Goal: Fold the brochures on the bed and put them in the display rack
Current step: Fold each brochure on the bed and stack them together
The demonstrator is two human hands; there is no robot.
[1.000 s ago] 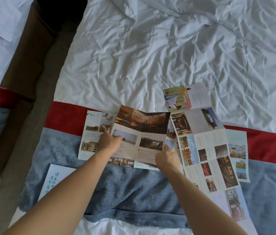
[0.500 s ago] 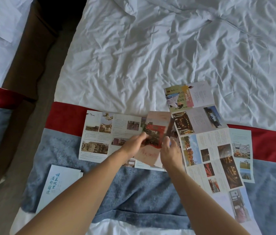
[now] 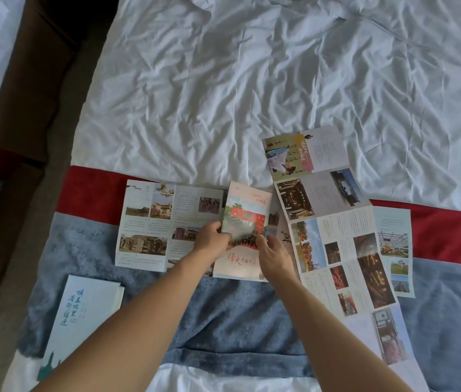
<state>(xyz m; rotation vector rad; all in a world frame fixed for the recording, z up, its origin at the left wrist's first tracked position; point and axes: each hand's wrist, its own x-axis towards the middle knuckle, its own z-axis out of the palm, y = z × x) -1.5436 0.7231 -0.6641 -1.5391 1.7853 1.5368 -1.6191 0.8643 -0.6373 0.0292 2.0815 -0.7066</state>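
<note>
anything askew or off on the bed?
Mostly no. The long unfolded brochure lies diagonally, overlapping another brochure at right. The white sheet is heavily wrinkled. No damage visible.

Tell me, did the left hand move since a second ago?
Yes. The left hand slid rightward across the unfolded brochure beneath it, from that brochure's left-middle panels to its right end, where it now holds the folded red-cover brochure with the right hand.
</note>
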